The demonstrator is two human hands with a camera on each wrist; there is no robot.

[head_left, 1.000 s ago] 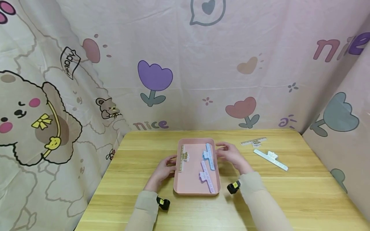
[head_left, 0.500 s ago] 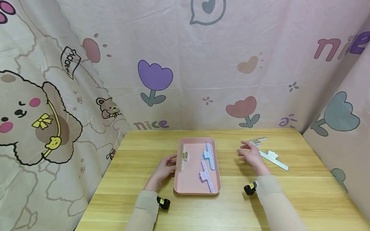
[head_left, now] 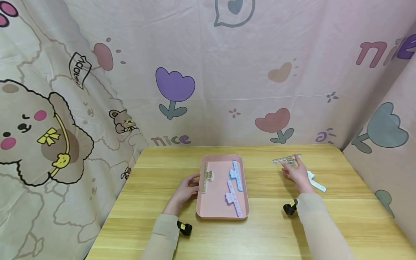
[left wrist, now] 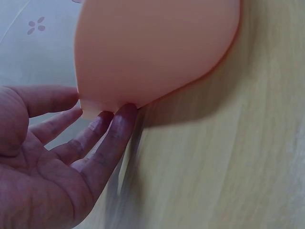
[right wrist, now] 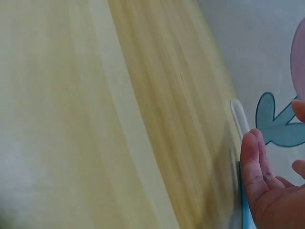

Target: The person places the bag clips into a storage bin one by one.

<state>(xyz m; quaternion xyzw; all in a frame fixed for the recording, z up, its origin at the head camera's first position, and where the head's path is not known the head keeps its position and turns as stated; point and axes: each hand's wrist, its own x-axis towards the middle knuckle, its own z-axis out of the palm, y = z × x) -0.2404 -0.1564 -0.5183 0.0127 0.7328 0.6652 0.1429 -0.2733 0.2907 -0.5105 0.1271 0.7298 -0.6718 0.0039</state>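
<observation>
The right hand (head_left: pixel 297 173) has been moved from the tray (head_left: pixel 201 209) to the rulers (head_left: pixel 286 159) at the table's far right, fingers spread, nothing gripped yet, while the tray's left edge is touched by the left hand (head_left: pixel 183 191), fingers relaxed.

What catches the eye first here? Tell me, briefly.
A pink tray sits mid-table holding three ruler-like clips, with the left hand touching its left edge. The right hand reaches, fingers extended, over two more clips on the table's right side: a clear clip farther back and a white clip partly hidden behind the hand. Behind stands a cartoon curtain with tulips and a bear.
</observation>
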